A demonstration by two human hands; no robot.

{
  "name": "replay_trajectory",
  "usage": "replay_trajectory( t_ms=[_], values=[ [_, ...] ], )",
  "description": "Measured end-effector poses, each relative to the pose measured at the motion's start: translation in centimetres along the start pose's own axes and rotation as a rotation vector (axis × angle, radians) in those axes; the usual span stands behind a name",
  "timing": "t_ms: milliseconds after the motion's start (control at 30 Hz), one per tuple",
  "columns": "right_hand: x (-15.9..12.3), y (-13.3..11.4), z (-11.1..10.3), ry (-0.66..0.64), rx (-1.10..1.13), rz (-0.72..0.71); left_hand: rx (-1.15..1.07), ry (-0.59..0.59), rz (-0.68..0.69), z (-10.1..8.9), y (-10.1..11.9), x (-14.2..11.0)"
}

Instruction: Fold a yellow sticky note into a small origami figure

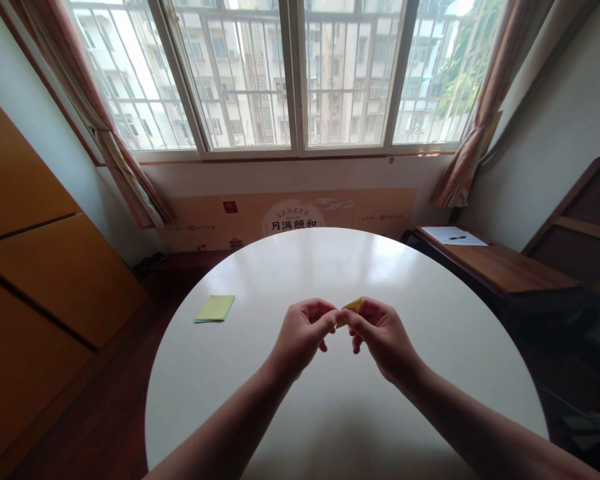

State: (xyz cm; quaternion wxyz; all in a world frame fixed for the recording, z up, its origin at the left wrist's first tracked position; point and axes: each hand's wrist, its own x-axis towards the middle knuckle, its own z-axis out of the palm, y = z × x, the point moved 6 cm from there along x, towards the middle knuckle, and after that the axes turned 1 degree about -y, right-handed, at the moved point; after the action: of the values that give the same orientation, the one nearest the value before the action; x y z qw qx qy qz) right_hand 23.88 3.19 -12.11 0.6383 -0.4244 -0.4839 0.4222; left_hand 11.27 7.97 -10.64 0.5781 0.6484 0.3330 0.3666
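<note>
Across the wall ahead of you runs a barred window, its patterned curtains tied at either side. To your left stands an orange-brown cabinet, and directly before you spreads a round white table, glossy where the daylight strikes its far part. Behind its far edge, a tan printed panel lies along the wall under the sill. Off to your right, beyond the rim, a wooden side table carries a white sheet.

Both your hands meet above the middle of the tabletop. Your left hand pinches with thumb and forefinger; your right hand does likewise, the fingertips nearly touching. A pad of pale green paper (bluish at its lower edge) rests well to their left. On the white sheet lies a dark pen. Smallest is the yellow folded piece between your fingertips, partly hidden by them.
</note>
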Motion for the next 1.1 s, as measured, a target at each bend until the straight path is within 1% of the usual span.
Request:
replay_trajectory(
  t_ms=[200, 333, 467, 667, 800, 967, 1100],
  values=[
    [0.0, -0.3, -0.1, 0.026, -0.070, -0.086, -0.002, 0.017, 0.001, 0.1, -0.7, 0.2],
    [-0.1, -0.2, 0.2, 0.023, -0.056, -0.086, -0.029, 0.054, 0.026, 0.2, -0.8, 0.2],
    [-0.2, -0.3, 0.4, 0.053, -0.064, -0.091, -0.037, 0.102, 0.039, 0.4, -0.8, 0.0],
    [-0.3, -0.1, 0.6, 0.066, -0.119, -0.069, -0.076, 0.158, 0.002, 0.8, -1.2, -0.1],
    [-0.5, -0.1, 0.6, 0.075, -0.139, -0.071, -0.135, 0.148, -0.046, 1.1, -1.3, -0.2],
    [-0.6, -0.5, 0.8, 0.081, -0.152, -0.090, -0.138, 0.117, -0.086, 1.3, -1.2, -0.3],
    [-0.3, -0.9, -0.2, 0.151, -0.090, -0.110, -0.100, 0.109, -0.111, 1.3, -1.8, -0.4]
  ],
)
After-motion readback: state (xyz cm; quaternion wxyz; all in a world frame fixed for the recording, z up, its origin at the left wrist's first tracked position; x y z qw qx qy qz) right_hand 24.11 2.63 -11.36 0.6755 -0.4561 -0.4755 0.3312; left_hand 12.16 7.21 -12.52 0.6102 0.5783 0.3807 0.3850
